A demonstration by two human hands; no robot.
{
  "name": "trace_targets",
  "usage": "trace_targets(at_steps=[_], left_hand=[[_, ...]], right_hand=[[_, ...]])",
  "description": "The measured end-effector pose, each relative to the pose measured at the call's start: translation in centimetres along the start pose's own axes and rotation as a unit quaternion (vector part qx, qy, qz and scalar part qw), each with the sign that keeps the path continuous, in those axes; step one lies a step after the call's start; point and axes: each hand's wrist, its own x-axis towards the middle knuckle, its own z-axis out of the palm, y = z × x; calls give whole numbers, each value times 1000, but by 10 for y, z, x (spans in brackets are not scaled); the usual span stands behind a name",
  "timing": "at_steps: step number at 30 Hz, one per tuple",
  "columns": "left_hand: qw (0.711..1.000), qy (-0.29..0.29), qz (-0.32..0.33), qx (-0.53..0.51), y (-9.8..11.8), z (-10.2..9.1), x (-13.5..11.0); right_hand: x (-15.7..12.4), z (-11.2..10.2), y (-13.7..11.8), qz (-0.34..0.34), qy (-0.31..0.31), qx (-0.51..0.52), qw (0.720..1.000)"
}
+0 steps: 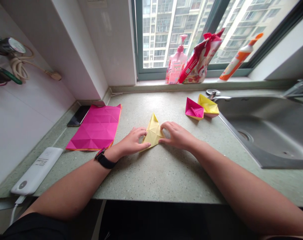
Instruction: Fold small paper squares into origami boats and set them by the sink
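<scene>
Speckled pale-green countertop: flat
Black slab phone: left rear
Creased magenta paper sheets: stacked, left
White oblong power bank: front left
Folded pale-yellow paper: middle
Magenta folded-paper boat: right rear, beside yellow folded-paper boat

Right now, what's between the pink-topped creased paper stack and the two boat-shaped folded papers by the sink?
In the head view, the pale yellow folded paper lies between them, with the left hand and right hand touching it.

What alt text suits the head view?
Both hands, left and right, touch a folded yellow paper on a speckled counter. Creased pink paper lies left; a pink folded piece and a yellow one stand by the sink.
</scene>
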Motion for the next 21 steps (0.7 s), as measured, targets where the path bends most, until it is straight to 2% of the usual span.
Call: trace_targets(at_steps=[3, 7, 10, 15, 18, 21], left_hand=[[1000, 12, 5, -3, 4, 0, 0], [995, 87, 38, 3, 10, -1, -2], [986, 136, 63, 69, 13, -1, -5], [968, 138, 121, 174, 18, 2, -10], [965, 113, 160, 173, 20, 7, -12], [968, 96, 168, 159, 22, 9, -13]], right_hand=[[1, -1, -4, -9, 24, 33, 999], [2, -6, -14, -39, 112, 77, 990], [1, -9, -21, -30, 154, 91, 983], [-1, 4, -30, 56, 133, 174, 974], [0, 15, -33, 74, 104, 189, 974], [0, 20, -35, 83, 93, 179, 976]])
